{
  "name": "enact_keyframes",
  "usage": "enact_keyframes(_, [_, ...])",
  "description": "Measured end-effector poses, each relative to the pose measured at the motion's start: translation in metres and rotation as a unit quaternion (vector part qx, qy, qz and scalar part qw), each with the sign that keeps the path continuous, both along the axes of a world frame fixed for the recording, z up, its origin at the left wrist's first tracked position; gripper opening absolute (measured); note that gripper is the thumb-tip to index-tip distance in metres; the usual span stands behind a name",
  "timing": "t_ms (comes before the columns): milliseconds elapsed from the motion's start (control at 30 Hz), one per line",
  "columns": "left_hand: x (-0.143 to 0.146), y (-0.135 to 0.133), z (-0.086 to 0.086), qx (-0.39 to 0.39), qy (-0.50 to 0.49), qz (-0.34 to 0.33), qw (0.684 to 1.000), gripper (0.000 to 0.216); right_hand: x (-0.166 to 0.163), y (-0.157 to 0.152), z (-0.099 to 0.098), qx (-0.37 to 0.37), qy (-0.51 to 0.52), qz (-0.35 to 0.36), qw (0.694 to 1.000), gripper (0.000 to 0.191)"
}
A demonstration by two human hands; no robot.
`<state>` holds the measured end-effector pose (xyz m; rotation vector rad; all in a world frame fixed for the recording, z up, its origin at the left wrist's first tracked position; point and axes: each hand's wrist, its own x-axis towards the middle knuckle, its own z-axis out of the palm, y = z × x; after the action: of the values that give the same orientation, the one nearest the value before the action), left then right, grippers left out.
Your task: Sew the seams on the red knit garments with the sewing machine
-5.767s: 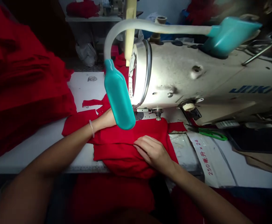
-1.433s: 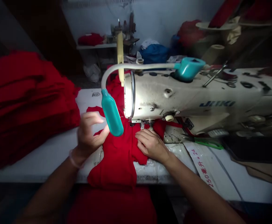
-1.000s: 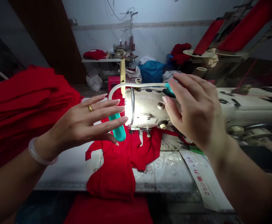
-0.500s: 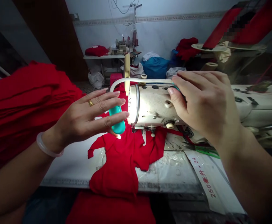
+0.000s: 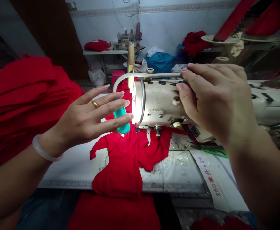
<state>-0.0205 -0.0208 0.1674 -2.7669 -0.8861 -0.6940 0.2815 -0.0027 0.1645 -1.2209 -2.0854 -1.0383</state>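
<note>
A gooseneck lamp with a white bendable neck [image 5: 151, 75] and a teal head [image 5: 123, 127] is fitted over a white sewing machine [image 5: 157, 99]. My left hand [image 5: 92, 116], with a ring and a pale bracelet, holds the lamp head, its stretched fingers in front and the thumb mostly hidden behind. The light falls on the machine's end. At the other end of the neck, my right hand [image 5: 214, 95] grips the lamp's base on top of the machine; the fingers hide most of that base. Red fabric [image 5: 123, 166] lies under the needle area and hangs over the table's front edge.
Stacked red fabric [image 5: 22, 105] stands at the left. Green-handled scissors [image 5: 214, 151] and a lettered white strip [image 5: 209, 182] lie at the right. Red thread cones [image 5: 233, 20] rise behind. Another sewing machine [image 5: 124, 41] stands by the far wall, near a blue bag [image 5: 160, 62].
The view has shifted slightly, so the background sits higher in the picture. Both hands keep their places on the lamp, with the left fingers a little more spread. The red fabric lies as before.
</note>
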Motion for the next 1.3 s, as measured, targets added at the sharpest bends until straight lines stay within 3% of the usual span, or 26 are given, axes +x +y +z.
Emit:
enact_keyframes(533, [-0.003,0.003,-0.013,0.003,-0.002,0.011,1.000,0.021,0.003,0.000,0.001,-0.046,0.019,0.007,0.999,0.048])
enact_keyframes(700, [-0.006,0.002,-0.007,0.060,0.006,0.005,0.998,0.024,0.002,-0.001,0.004,-0.057,-0.006,-0.007,0.998,0.043])
enact_keyframes(867, [-0.006,0.000,-0.002,0.176,0.005,-0.066,0.982,0.030,-0.001,-0.002,0.007,-0.061,-0.006,-0.023,0.998,0.044])
enact_keyframes(1133, [-0.006,0.000,-0.006,0.148,-0.006,-0.052,0.988,0.025,-0.002,-0.004,0.007,-0.072,-0.006,-0.046,0.996,0.046])
enact_keyframes(1300, [-0.006,0.002,-0.007,0.215,0.027,-0.088,0.972,0.033,-0.001,-0.005,0.008,-0.074,-0.016,-0.026,0.997,0.047])
